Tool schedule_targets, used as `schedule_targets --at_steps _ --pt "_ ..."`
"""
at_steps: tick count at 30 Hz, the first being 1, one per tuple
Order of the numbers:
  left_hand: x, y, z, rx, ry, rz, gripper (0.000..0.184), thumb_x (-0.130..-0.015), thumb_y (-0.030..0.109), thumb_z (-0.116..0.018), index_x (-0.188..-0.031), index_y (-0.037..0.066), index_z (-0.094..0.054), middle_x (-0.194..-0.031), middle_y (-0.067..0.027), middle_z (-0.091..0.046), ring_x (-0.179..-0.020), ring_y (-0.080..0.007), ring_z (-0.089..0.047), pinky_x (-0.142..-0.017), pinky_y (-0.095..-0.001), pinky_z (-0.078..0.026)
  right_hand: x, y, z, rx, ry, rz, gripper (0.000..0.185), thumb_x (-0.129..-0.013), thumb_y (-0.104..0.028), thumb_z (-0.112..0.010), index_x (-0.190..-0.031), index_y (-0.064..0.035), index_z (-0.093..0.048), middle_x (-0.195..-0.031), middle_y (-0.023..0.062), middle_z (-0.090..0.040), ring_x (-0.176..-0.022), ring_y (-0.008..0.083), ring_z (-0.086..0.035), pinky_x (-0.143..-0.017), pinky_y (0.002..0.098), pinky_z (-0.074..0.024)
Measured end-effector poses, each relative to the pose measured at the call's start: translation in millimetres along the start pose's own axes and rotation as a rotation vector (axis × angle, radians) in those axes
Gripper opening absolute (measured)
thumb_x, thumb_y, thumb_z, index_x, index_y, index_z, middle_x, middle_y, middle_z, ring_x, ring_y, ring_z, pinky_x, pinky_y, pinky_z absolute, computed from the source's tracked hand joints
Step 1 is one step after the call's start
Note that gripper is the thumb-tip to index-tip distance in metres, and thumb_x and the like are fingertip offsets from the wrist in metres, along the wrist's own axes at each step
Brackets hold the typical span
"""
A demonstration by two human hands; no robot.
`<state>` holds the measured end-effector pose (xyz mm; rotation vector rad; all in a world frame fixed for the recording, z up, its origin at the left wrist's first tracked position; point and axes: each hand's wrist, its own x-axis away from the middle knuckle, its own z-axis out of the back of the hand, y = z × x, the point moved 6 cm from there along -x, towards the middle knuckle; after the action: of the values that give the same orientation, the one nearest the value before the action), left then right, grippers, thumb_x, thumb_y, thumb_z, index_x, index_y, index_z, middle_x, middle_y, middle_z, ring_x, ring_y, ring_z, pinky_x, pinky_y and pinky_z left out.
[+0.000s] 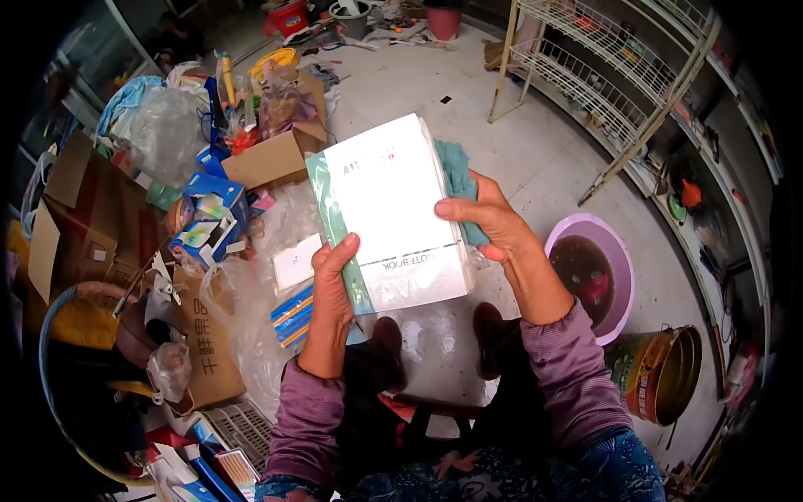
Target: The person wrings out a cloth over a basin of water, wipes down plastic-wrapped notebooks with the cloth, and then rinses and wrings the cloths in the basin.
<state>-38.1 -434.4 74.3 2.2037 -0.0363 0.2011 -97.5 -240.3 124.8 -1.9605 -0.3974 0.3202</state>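
Observation:
A thick white notebook (393, 209) with a green strip along its left side is held up in front of me, its printed lettering upside down. My left hand (333, 276) grips its lower left edge, thumb on the cover. On the right side my right hand (489, 219) is closed round the edge, its thumb on the cover. A green cloth (456, 171) is pressed between that hand and the notebook. Below and left of the notebook lie a small white pad (297, 263) and a blue-and-orange striped pack (293, 316).
Cardboard boxes (276, 159), plastic bags (163, 130) and a blue box (213, 205) crowd the left. At right stand a purple basin (623, 284) of dark water, a metal tin (661, 376) and a wire rack (585, 100). My feet are below.

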Motion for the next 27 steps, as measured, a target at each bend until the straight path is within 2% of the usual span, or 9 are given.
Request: schedule_targets --at_steps 7,9,13,15,17,19,20,23,27 --pt "-9 -3 -9 -0.281 -0.021 0.004 0.048 -0.088 0.024 -0.059 -0.121 -0.009 -0.048 -0.111 -0.0179 -0.060 -0.096 -0.0236 -0.061 -0.085 -0.0319 -0.050 2 -7 4 0.009 0.109 0.024 0.059 -0.066 0.000 -0.074 -0.119 0.0066 -0.049 -0.106 0.0135 -0.061 -0.094 0.0207 -0.061 -0.086 0.0317 -0.0485" --pt "-15 -5 -9 -0.296 -0.014 -0.018 0.055 -0.093 0.036 -0.051 -0.127 -0.006 -0.043 -0.124 -0.0151 -0.053 -0.110 -0.0231 -0.054 -0.094 -0.0374 -0.043 4 -10 -3 0.065 0.135 0.072 0.059 -0.065 0.002 -0.073 -0.118 0.0072 -0.048 -0.105 0.0143 -0.061 -0.093 0.0210 -0.062 -0.085 0.0319 -0.0492" --pt "-29 -8 -14 0.152 -0.044 0.030 0.061 -0.095 0.049 -0.040 -0.132 0.001 -0.041 -0.128 -0.0125 -0.051 -0.116 -0.0245 -0.051 -0.097 -0.0380 -0.042 15 -8 -38 0.327 0.173 0.227 0.060 -0.067 -0.002 -0.076 -0.118 0.0057 -0.045 -0.106 0.0100 -0.058 -0.098 0.0158 -0.056 -0.088 0.0297 -0.0457" --pt "-40 -17 -2 0.261 -0.083 0.036 0.056 -0.096 0.044 -0.040 -0.134 0.003 -0.038 -0.128 -0.0119 -0.050 -0.115 -0.0261 -0.051 -0.097 -0.0384 -0.043 23 -13 -64 0.476 0.090 0.350 0.059 -0.071 -0.005 -0.075 -0.120 0.0057 -0.044 -0.108 0.0082 -0.057 -0.099 0.0142 -0.054 -0.089 0.0280 -0.0436" --pt "-43 -27 0 0.126 -0.367 -0.058 0.049 -0.098 0.039 -0.035 -0.135 0.007 -0.038 -0.129 -0.0088 -0.048 -0.118 -0.0229 -0.048 -0.099 -0.0356 -0.041 27 -10 -83 0.279 -0.028 0.329 0.058 -0.077 -0.008 -0.071 -0.125 0.0051 -0.041 -0.110 0.0115 -0.056 -0.102 0.0141 -0.052 -0.090 0.0291 -0.0427" --pt "4 3 -48 0.390 -0.392 0.018 0.045 -0.099 0.037 -0.034 -0.136 0.011 -0.036 -0.129 -0.0103 -0.047 -0.119 -0.0220 -0.047 -0.100 -0.0358 -0.040 33 2 -89 0.296 0.003 0.365 0.053 -0.078 -0.007 -0.070 -0.123 0.0051 -0.045 -0.115 0.0111 -0.054 -0.104 0.0162 -0.052 -0.092 0.0294 -0.0422" --pt "21 10 -49 0.156 -0.304 -0.037 0.048 -0.097 0.040 -0.036 -0.135 0.011 -0.037 -0.125 -0.0109 -0.049 -0.114 -0.0220 -0.049 -0.097 -0.0353 -0.042 44 -3 -99 0.476 0.008 0.494 0.053 -0.077 -0.008 -0.070 -0.122 0.0049 -0.046 -0.114 0.0137 -0.053 -0.104 0.0200 -0.053 -0.092 0.0313 -0.0422" --pt "9 -15 -24 0.231 -0.027 0.493 0.052 -0.089 0.052 -0.042 -0.111 0.006 -0.047 -0.089 -0.0099 -0.053 -0.076 -0.0191 -0.052 -0.068 -0.0319 -0.043 74 -7 -147 0.879 -0.144 0.929 0.063 -0.063 -0.006 -0.071 -0.122 0.0013 -0.048 -0.117 0.0185 -0.052 -0.108 0.0361 -0.053 -0.096 0.0453 -0.0378" --pt "20 -25 -31 0.293 -0.139 0.564 0.048 -0.089 0.051 -0.040 -0.105 0.007 -0.048 -0.086 -0.0088 -0.051 -0.074 -0.0195 -0.049 -0.066 -0.0334 -0.042 44 0 -137 1.072 -0.059 1.061 0.043 -0.076 -0.009 -0.057 -0.117 0.0020 -0.049 -0.112 0.0185 -0.054 -0.106 0.0326 -0.052 -0.090 0.0440 -0.0401"
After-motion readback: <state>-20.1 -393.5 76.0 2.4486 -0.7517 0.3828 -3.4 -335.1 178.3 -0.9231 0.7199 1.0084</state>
